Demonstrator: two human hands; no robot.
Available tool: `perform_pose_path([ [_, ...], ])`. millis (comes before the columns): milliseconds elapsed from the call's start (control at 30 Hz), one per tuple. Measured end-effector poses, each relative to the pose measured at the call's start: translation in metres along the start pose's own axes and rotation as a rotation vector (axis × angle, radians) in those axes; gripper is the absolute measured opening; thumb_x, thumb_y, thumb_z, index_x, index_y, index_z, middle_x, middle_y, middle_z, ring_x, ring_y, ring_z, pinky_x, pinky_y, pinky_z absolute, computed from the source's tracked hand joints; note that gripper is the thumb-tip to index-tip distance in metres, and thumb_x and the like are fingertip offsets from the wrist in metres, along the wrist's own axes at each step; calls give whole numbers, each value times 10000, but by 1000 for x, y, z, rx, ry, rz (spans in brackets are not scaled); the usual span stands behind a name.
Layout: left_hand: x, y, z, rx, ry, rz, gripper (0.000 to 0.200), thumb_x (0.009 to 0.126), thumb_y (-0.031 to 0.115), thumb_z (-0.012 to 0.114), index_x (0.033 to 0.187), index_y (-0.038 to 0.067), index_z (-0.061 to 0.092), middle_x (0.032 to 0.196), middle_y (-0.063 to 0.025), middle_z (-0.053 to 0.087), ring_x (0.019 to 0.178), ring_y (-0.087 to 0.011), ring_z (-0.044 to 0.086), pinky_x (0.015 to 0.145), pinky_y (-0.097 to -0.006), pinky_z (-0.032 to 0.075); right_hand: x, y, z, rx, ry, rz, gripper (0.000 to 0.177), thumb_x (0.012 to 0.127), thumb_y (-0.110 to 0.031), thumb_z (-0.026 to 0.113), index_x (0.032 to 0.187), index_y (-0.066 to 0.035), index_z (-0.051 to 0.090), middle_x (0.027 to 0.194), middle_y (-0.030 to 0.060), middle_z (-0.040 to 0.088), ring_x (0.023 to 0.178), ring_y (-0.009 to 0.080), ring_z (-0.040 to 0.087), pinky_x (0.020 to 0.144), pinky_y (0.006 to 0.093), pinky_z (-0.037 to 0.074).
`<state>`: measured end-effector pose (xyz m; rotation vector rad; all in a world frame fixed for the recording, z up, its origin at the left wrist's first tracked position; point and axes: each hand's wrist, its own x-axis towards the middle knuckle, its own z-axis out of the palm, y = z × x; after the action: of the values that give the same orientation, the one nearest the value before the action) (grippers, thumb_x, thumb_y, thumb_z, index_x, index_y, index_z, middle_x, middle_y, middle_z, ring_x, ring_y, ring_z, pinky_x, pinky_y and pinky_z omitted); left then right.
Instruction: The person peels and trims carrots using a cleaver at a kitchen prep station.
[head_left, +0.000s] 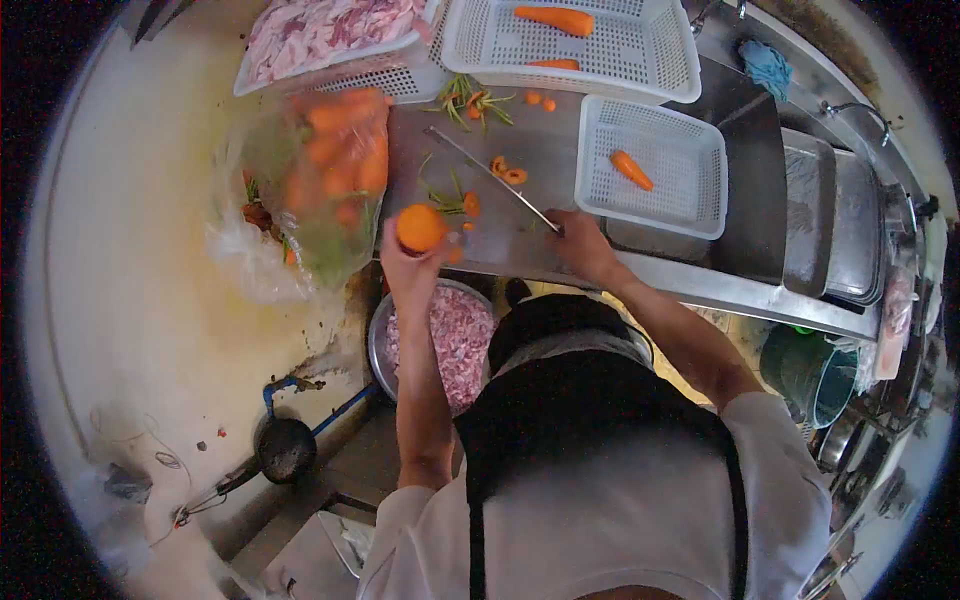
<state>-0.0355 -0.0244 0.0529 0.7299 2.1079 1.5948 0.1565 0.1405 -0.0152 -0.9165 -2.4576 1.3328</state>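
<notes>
My left hand [407,262] is closed around a carrot [420,229], whose round orange end faces up; the rest of it is hidden by my fingers. In my right hand [583,244] is the handle of a long, thin-bladed knife [490,176], its blade pointing up and left over the steel counter [550,130]. Cut carrot pieces [513,176] and green stem trimmings [448,200] lie around the blade. Left of my left hand stands a clear plastic bag [320,190] full of carrots.
A small white basket [650,217] with one carrot [631,170] sits right of the knife. Behind are a larger basket [660,90] holding carrots and a tray of raw meat [330,35]. Below the counter edge stands a bowl of chopped meat [455,345]. A sink [745,150] lies to the right.
</notes>
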Motion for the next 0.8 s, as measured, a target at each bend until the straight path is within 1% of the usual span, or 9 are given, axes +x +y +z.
perform_pose_path([
  [167,-16,-26,-4,-884,208,-401,404,776,70,720,1127,26,524,1099,-111,599,1008,-243,620,879,-394,534,-19,-24,7,123,-58,170,338,842,-140,570,1141,14,607,849,251,641,760,278,641,729,395,481],
  [233,-22,-28,2,-977,246,-433,395,790,68,700,1137,18,519,1121,-120,593,1021,-258,614,893,-413,534,-21,-37,3,101,-75,96,354,855,-144,586,1201,-72,591,974,234,667,899,420,640,806,467,506],
  [267,-24,-29,6,-1068,282,-467,385,804,65,680,1147,10,514,1143,-130,586,1034,-274,609,908,-431,533,-25,-45,-1,101,-77,95,354,855,-144,586,1201,-72,591,974,234,667,899,420,640,806,467,506],
  [367,-32,-34,14,-1114,310,-455,369,814,85,670,1139,-1,518,1151,-135,583,1061,-271,596,895,-415,534,-32,-79,-16,319,47,-32,354,859,-145,580,1204,-65,587,959,236,667,876,430,640,789,477,510],
  [433,-35,-25,17,-1118,285,-434,363,819,92,662,1140,-1,519,1157,-135,581,1070,-270,592,889,-413,535,-32,-86,-16,335,109,-36,350,839,-156,582,1122,50,605,847,249,651,777,262,660,733,375,497],
  [533,-34,-15,11,-1133,282,-368,356,828,112,651,1141,1,522,1146,-137,588,1048,-265,600,868,-404,539,-24,-13,9,-40,-60,41,345,839,-151,581,1128,35,606,845,254,650,754,256,658,718,394,501],
  [667,-9,-20,-1,-1062,174,-360,350,830,157,662,1125,17,534,1052,-124,618,924,-257,629,794,-381,551,-49,13,0,-45,-15,94,342,827,-159,595,1119,19,613,764,241,632,697,257,639,692,428,495],
  [733,24,-24,18,-1033,60,-352,330,844,177,655,1117,30,543,1057,-110,614,919,-258,617,777,-371,543,-52,4,-14,82,43,138,307,826,-152,624,1109,-35,633,847,237,661,756,390,646,702,485,492],
  [800,64,8,61,-1048,19,-182,321,859,194,644,1119,30,550,1080,-111,604,952,-261,609,836,-375,527,-54,-2,-20,208,95,225,292,831,-156,624,1088,-19,634,817,212,661,715,340,635,674,461,490],
])
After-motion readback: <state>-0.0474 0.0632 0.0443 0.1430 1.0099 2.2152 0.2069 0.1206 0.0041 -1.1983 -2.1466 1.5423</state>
